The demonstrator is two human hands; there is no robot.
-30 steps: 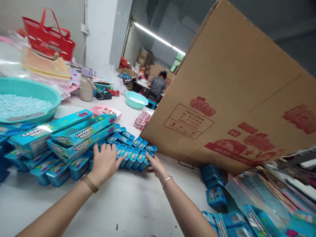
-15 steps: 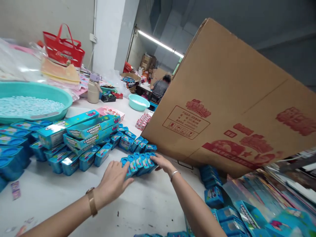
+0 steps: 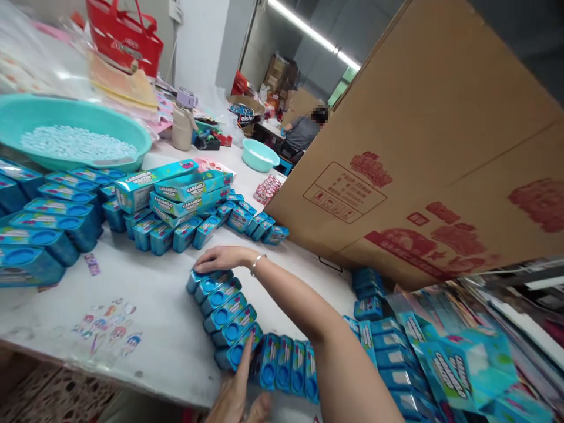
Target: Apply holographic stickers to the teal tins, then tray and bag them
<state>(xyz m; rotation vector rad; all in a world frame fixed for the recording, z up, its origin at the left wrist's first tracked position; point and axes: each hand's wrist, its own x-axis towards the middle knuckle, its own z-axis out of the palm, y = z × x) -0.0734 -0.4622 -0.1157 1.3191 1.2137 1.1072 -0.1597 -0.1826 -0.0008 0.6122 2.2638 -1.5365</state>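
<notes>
Here's the slanting row of blue packs on the worktop, between both hands: right hand reaching across, its fingers bent over the far end, grip hard to tell; left hand low, finger extended against the nearest pack, thumb wide apart; cardboard carton towering beyond.

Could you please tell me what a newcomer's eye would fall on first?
Probably the large brown cardboard box with red print at upper right. Next, the row of small glossy blue containers between the left hand and right hand, below centre; then the red handled bag, upper left.
</notes>
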